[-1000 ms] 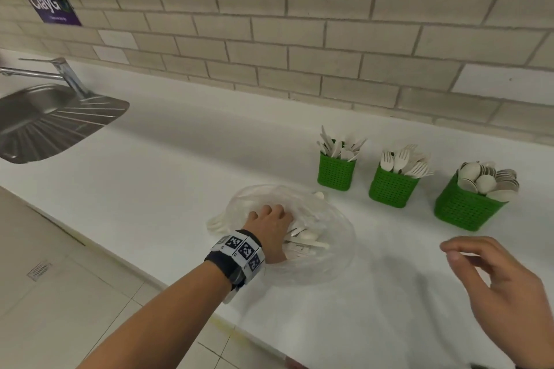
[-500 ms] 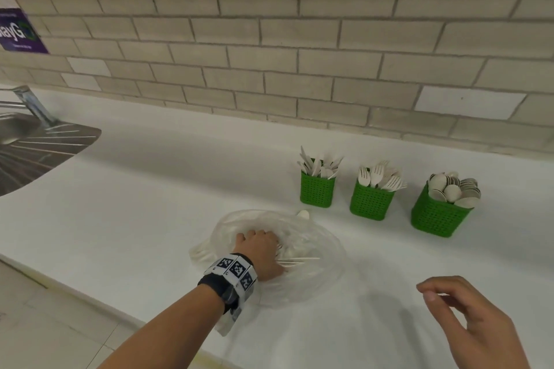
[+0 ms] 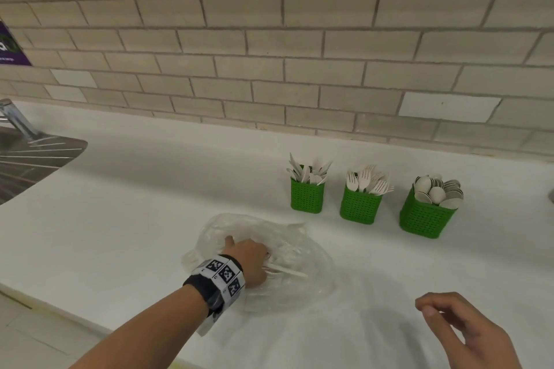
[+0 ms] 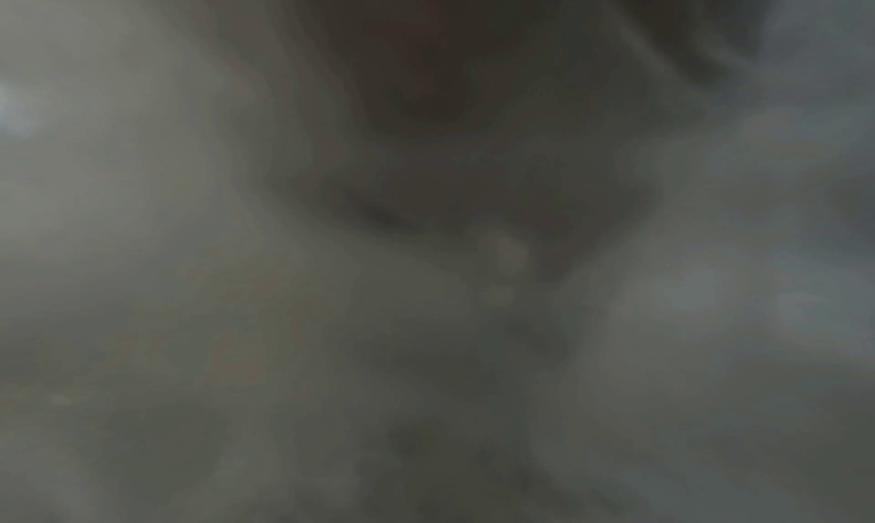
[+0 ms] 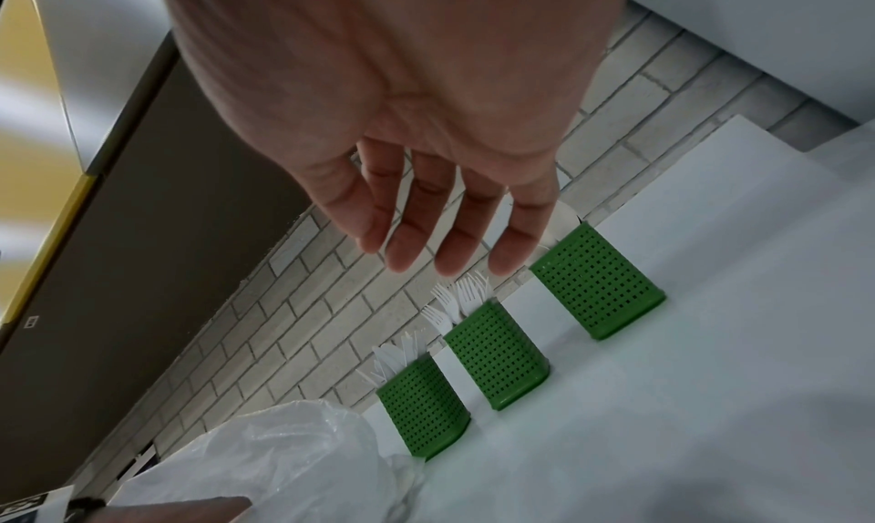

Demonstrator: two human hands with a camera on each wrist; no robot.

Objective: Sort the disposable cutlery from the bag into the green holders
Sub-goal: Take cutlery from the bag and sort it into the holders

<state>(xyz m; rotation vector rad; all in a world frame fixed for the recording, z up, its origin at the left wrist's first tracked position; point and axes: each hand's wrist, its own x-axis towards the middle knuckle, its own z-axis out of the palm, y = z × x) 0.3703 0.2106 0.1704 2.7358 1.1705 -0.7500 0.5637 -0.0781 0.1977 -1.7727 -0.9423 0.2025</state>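
Note:
A clear plastic bag (image 3: 308,287) (image 5: 284,464) lies on the white counter. My left hand (image 3: 251,260) is inside it, fingers curled out of sight, and white cutlery handles (image 3: 289,272) stick out from under the hand. Three green holders stand behind: knives (image 3: 306,198) (image 5: 423,411), forks (image 3: 359,208) (image 5: 497,359), spoons (image 3: 425,219) (image 5: 596,284). My right hand (image 3: 449,323) (image 5: 454,247) hovers over the counter at the near right, fingers relaxed, holding nothing. The left wrist view is dark and blurred.
A steel sink drainer (image 3: 33,159) with a tap (image 3: 15,120) sits at the far left. A tiled wall (image 3: 299,69) backs the counter. The counter's front edge runs diagonally at the lower left, with floor beyond.
My left hand has stayed in the bag and closed over some cutlery, whose handles now poke out to the right. The right hand has barely moved.

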